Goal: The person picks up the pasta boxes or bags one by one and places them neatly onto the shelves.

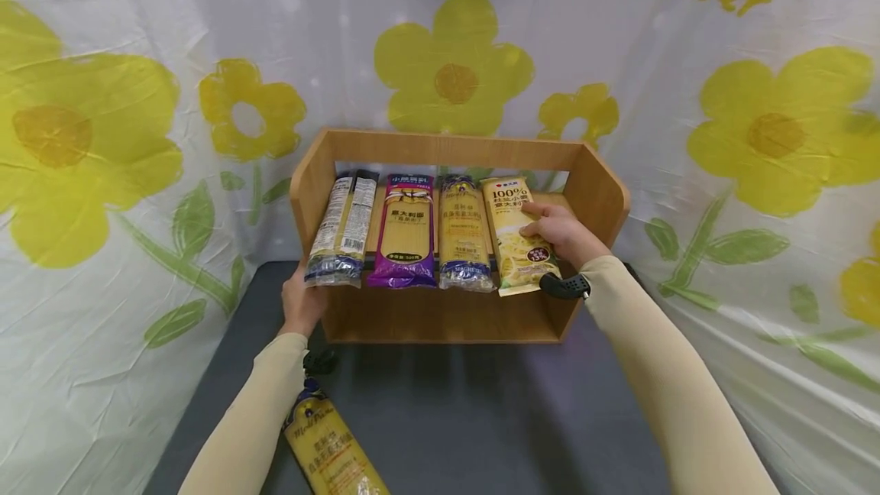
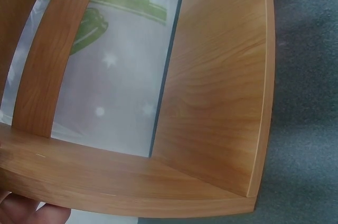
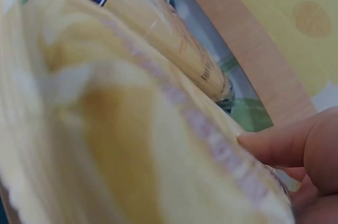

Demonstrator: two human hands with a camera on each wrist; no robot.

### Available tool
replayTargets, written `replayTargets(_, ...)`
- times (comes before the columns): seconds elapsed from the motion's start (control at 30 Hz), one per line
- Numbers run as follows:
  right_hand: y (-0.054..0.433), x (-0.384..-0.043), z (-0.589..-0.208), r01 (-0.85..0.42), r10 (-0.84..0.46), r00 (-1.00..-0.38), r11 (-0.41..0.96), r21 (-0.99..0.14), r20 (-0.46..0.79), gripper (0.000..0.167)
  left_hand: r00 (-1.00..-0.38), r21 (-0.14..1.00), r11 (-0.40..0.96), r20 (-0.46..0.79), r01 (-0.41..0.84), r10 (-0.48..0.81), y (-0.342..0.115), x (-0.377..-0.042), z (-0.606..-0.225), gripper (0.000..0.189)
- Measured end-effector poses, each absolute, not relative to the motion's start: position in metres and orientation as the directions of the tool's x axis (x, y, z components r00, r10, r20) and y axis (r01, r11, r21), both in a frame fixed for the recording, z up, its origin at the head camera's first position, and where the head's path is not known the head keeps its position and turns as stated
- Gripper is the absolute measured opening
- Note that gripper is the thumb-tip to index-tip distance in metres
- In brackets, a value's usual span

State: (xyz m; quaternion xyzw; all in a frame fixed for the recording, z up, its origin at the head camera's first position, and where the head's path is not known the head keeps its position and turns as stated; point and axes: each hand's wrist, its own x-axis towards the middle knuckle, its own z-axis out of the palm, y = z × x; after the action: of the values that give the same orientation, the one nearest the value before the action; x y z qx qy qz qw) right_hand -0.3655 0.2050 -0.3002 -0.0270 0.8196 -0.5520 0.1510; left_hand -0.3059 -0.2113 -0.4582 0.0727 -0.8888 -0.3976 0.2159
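Note:
My right hand grips the right edge of a yellow and white pasta packet, which leans at the right of a wooden shelf's upper level. In the right wrist view, the thumb presses near the packet's edge; some fingers are hidden. My left hand holds the left side board of the wooden shelf, its fingers along the outer face. Left of the yellow packet stand a clear spaghetti packet, a purple and pink pasta packet and one with its label side showing.
Another spaghetti packet lies on the dark grey table near the left forearm. Below the packets is the shelf's lower level. White cloth with yellow flowers hangs behind and at both sides.

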Motion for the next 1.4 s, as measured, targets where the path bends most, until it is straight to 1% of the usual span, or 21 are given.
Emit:
replayTargets(0.17, 0.202, -0.366, -0.299, 0.122, -0.197, -0.957, 0.396, -0.91, -0.215, 0.071, -0.89, 0.724, 0.687, 0.351, 0.06, -0.292, -0.211, -0.308, -0.458, 0.045)
replayTargets(0.5, 0.203, -0.364, -0.297, 0.117, -0.211, -0.951, 0.432, -0.894, -0.226, 0.071, -0.893, 0.73, 0.681, 0.342, 0.057, -0.292, -0.211, -0.307, -0.458, 0.048)
replayTargets(0.6, 0.204, -0.363, -0.296, 0.125, -0.198, -0.953, 0.432, -0.893, -0.229, 0.075, -0.897, 0.731, 0.681, 0.333, 0.052, -0.289, -0.21, -0.306, -0.459, 0.047)
replayTargets(0.73, 0.206, -0.358, -0.291, 0.141, -0.206, -0.951, 0.378, -0.915, -0.231, 0.082, -0.906, 0.734, 0.678, 0.315, 0.042, -0.284, -0.21, -0.305, -0.46, 0.047)
replayTargets(0.83, 0.212, -0.354, -0.286, 0.108, -0.199, -0.96, 0.395, -0.912, -0.199, 0.083, -0.902, 0.723, 0.689, 0.329, 0.05, -0.28, -0.211, -0.306, -0.459, 0.046)
replayTargets(0.9, 0.217, -0.349, -0.282, 0.067, -0.192, -0.967, 0.44, -0.895, -0.167, 0.082, -0.899, 0.717, 0.695, 0.34, 0.056, -0.278, -0.212, -0.306, -0.458, 0.046)
replayTargets(0.97, 0.225, -0.343, -0.277, 0.03, -0.195, -0.971, 0.473, -0.88, -0.138, 0.081, -0.896, 0.711, 0.7, 0.348, 0.06, -0.276, -0.211, -0.306, -0.458, 0.046)
replayTargets(1.17, 0.248, -0.313, -0.27, -0.037, -0.245, -0.965, 0.489, -0.872, -0.097, 0.074, -0.893, 0.708, 0.703, 0.356, 0.066, -0.276, -0.211, -0.307, -0.458, 0.047)
replayTargets(1.33, 0.27, -0.281, -0.28, -0.11, -0.311, -0.949, 0.491, -0.864, -0.056, 0.066, -0.886, 0.706, 0.705, 0.37, 0.072, -0.28, -0.212, -0.307, -0.457, 0.046)
replayTargets(1.4, 0.28, -0.27, -0.288, -0.12, -0.334, -0.941, 0.479, -0.87, -0.054, 0.062, -0.887, 0.705, 0.706, 0.367, 0.071, -0.278, -0.211, -0.306, -0.456, 0.045)
